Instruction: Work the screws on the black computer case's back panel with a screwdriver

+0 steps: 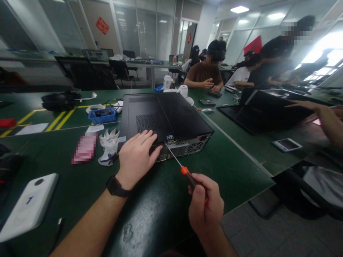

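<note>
We have a flat black computer case (184, 114) on the green table (241, 178), right in front of us. Let's call straight ahead twelve o'clock. The back of the case faces us, at six o'clock, and we can see a round fan grille (196, 147) in it.

Our left hand (138, 157) lies on the near edge of the case, at about seven o'clock. Its fingers are nearly side by side and a bit bent, and its thumb sticks out toward two o'clock. We wear a black watch (115, 186) on that wrist.

Our right hand (206, 203) is at five o'clock from the case. Its thumb and fingers pinch the dark and orange handle of a screwdriver (190, 178). The thin metal rod points to eleven o'clock. Its tip meets the top of the case's back, but we can't tell if it sits in a screw.

At nine o'clock from the case we see a blue tray (100, 120) with dark bits in it. At eight o'clock there is a white glove (108, 146), then a blurry pink packet (85, 148). Farther out is a white box (32, 203) marked 1.

At three o'clock lies a phone (288, 144). Near it, another person's hand (307, 104) touches a big black panel (268, 107).
</note>
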`<action>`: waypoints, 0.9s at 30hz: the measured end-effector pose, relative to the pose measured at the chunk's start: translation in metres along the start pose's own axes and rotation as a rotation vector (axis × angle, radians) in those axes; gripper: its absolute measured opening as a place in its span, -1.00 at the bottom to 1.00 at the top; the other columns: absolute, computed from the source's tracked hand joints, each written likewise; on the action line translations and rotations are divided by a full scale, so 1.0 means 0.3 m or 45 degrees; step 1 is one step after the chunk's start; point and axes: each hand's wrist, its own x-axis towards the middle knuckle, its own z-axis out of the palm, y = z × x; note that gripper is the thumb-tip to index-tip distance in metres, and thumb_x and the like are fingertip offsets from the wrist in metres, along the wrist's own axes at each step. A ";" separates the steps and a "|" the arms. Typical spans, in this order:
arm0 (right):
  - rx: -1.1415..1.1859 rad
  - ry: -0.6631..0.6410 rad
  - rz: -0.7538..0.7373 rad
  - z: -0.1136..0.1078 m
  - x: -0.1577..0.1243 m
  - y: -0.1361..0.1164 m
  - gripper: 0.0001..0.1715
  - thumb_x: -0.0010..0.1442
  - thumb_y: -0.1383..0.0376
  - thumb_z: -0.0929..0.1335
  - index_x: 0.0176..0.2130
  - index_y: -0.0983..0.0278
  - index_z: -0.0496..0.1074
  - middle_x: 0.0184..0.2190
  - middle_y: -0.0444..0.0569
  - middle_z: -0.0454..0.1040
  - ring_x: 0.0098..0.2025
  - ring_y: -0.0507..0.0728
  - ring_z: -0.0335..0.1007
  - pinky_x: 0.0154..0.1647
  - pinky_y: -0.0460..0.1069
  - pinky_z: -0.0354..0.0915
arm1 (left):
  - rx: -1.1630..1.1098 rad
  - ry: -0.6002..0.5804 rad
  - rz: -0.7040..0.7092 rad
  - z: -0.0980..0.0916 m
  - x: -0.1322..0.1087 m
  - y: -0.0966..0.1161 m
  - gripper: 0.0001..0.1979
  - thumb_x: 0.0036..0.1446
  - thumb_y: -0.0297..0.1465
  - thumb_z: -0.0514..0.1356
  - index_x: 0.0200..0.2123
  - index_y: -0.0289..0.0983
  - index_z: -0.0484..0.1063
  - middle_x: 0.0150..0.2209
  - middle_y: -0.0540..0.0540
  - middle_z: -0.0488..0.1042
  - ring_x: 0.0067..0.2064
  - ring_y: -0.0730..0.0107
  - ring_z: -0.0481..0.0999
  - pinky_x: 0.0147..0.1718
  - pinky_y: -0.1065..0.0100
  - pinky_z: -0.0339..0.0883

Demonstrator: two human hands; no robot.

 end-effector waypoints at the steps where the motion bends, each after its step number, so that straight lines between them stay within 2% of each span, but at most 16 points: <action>1: 0.004 -0.005 -0.010 0.000 0.004 -0.002 -0.71 0.38 0.35 0.29 0.08 0.21 0.40 -0.25 -0.06 0.57 -0.40 0.07 0.53 -0.44 -0.05 0.44 | -0.001 0.002 0.002 0.000 0.000 0.000 -0.65 0.38 -0.25 0.25 0.11 -0.32 0.58 0.17 -0.28 0.62 0.20 -0.02 0.62 0.24 -0.04 0.48; 5: -0.020 0.036 -0.078 0.002 0.023 -0.017 -0.69 0.30 0.36 0.32 0.04 0.22 0.39 -0.23 -0.02 0.55 -0.29 0.13 0.57 -0.32 0.03 0.53 | 0.009 -0.008 0.004 0.002 -0.001 0.000 -0.64 0.38 -0.25 0.26 0.11 -0.33 0.58 0.17 -0.28 0.62 0.21 -0.02 0.62 0.25 -0.03 0.48; 8: -0.068 0.061 -0.069 0.005 0.018 -0.016 -0.72 0.31 0.37 0.34 0.02 0.20 0.41 -0.25 -0.04 0.58 -0.35 0.11 0.57 -0.36 0.01 0.52 | 0.023 -0.010 0.004 0.002 -0.001 0.000 -0.65 0.38 -0.24 0.26 0.11 -0.32 0.58 0.17 -0.28 0.62 0.21 -0.02 0.62 0.24 -0.04 0.48; 12: -0.070 0.010 -0.025 0.002 0.003 -0.005 -0.73 0.36 0.34 0.33 0.05 0.20 0.42 -0.30 -0.08 0.59 -0.46 0.07 0.53 -0.47 -0.03 0.46 | 0.033 -0.001 0.007 0.002 -0.002 0.001 -0.65 0.38 -0.24 0.26 0.11 -0.31 0.57 0.17 -0.27 0.62 0.20 0.00 0.62 0.23 -0.02 0.49; 18: 0.048 0.009 -0.102 0.000 0.022 -0.014 -0.69 0.31 0.40 0.29 0.04 0.23 0.40 -0.26 -0.04 0.52 -0.32 0.11 0.53 -0.36 0.00 0.50 | 0.017 0.002 0.012 0.000 0.001 0.001 -0.65 0.39 -0.24 0.25 0.11 -0.32 0.57 0.17 -0.27 0.62 0.21 0.00 0.62 0.24 -0.01 0.49; 27: 0.005 -0.012 -0.018 0.000 -0.002 0.000 -0.70 0.38 0.36 0.30 0.09 0.22 0.42 -0.32 -0.08 0.55 -0.41 0.07 0.53 -0.45 -0.05 0.44 | 0.002 0.008 0.008 -0.001 0.002 0.002 -0.65 0.38 -0.26 0.26 0.10 -0.33 0.59 0.16 -0.28 0.63 0.20 -0.02 0.63 0.24 -0.02 0.48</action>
